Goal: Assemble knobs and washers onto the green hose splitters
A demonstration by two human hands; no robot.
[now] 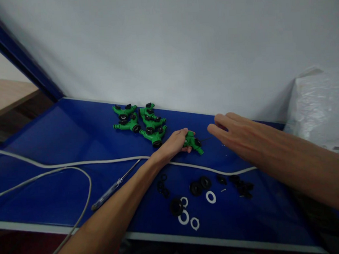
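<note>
A green splitter (191, 141) is gripped by the left hand (174, 142) over the blue tabletop (83, 128), with a thin shaft (207, 139) seen toward the right hand (238, 132), whose grip cannot be told.

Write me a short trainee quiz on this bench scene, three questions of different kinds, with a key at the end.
1. Multiple choice: What is the main colour of the fitting that the left hand holds?
a) white
b) green
c) red

2. True or false: The clear-handled screwdriver lies on the table to the left of the left forearm.

3. Fill the gap: In front of the person, ____ flat white rings lie on the table.

Key: 1. b; 2. true; 3. four
</note>
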